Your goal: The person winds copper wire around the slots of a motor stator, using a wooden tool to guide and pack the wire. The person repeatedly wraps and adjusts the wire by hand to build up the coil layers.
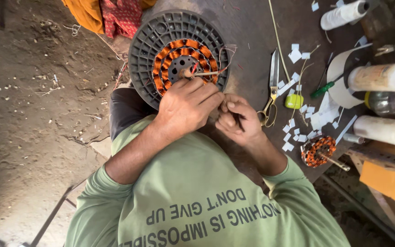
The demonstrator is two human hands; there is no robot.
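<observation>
- the copper-wound stator (pixel 184 64) sits in the middle of a round dark grey ribbed disc (pixel 145 50), which lies at the near edge of the dark counter (pixel 252 55), just above the person's lap.
- thin wire leads (pixel 222 57) loop off the stator's right side and run down toward the hands.
- the left hand (pixel 186 107) lies over the lower rim of the stator, knuckles up, its fingers (pixel 209 98) curled and pinched toward the right hand; what they clasp is hidden between the 2 hands, most likely the thin leads.
- the right hand (pixel 238 121) is touching the left, fingers bent in a loose fist, thumb pressing on a slim dark strand or tool; i cannot tell which.
- both forearms come out of green sleeves (pixel 293 178).
- just right of the right hand, a pair of scissors (pixel 270 91) lies on the counter, brass handles toward the person, blades pointing away.
- beyond the scissors, small white paper slips (pixel 298 132) are scattered, with a small yellow-green object (pixel 293 101) among them and a green-handled screwdriver (pixel 323 88) near it.
- a second, smaller copper winding (pixel 318 151) on a shaft sits near the counter's right front corner.
- 2 whitish bottles (pixel 380 77) lie on their sides at the far right, and a white spool (pixel 341 14) lies at the top.
- orange and red cloth (pixel 110 16) lies above the disc; bare dirt floor (pixel 33 91) fills the left.
</observation>
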